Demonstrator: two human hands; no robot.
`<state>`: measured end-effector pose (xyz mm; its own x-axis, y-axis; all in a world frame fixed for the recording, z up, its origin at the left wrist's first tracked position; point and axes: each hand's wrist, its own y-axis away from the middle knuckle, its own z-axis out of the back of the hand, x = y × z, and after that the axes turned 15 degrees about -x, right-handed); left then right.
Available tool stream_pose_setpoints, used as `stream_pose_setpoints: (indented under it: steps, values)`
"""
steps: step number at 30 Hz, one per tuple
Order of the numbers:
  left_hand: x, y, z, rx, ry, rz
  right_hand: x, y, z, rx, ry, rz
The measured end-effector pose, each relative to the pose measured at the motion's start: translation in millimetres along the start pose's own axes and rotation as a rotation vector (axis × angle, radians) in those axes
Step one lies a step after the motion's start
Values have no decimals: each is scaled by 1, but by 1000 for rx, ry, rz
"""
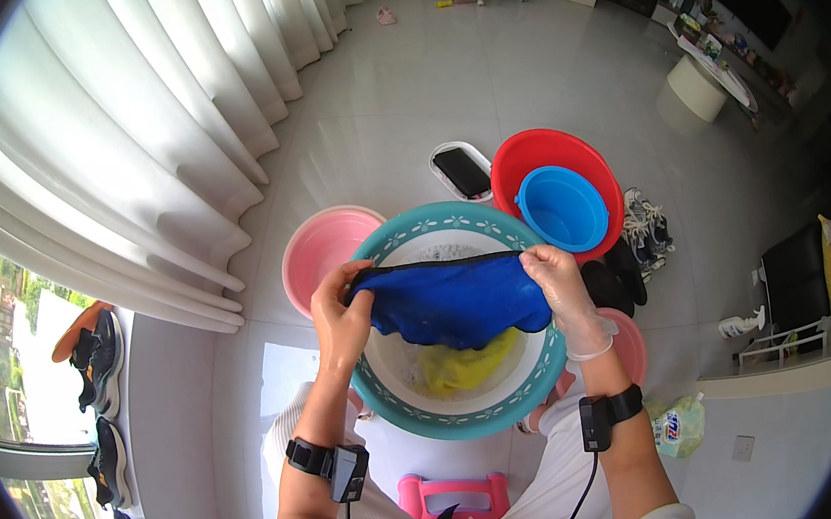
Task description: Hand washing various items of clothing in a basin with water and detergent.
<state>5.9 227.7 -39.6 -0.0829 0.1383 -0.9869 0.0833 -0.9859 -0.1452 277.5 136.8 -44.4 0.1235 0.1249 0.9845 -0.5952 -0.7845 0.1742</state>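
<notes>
Stretched between my two hands is a blue cloth point(455, 301) with a dark edging, hanging over a wide basin. My left hand point(341, 312) pinches its upper left corner. At the upper right corner my right hand point(563, 290), in a clear thin glove, grips it between thumb and fingers. The basin point(463, 423) has a teal rim with a pale flower pattern and a white inside. A yellow cloth point(470, 362) lies in its sudsy water, partly hidden behind the blue one.
A pink basin point(319, 249) stands left of the teal one. To the right, a blue bucket point(563, 210) sits inside a red basin point(591, 158). A white tray point(462, 170) holds a dark flat object. Shoes point(648, 227) and a pink stool point(453, 496) are nearby.
</notes>
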Motion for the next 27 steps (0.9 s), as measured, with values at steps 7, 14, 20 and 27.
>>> stream_pose_setpoints:
  steps: [7,14,20,27]
  values:
    - [-7,6,-3,-49,-137,-223,-13,6,-17,125,17,161]
    - [43,35,-14,367,-942,-378,-72,22,-33,263,966,692]
    - [113,53,-20,604,-983,-289,-103,42,-60,493,1245,655]
    - [125,53,-31,766,-1155,-52,-126,30,-61,403,1375,403]
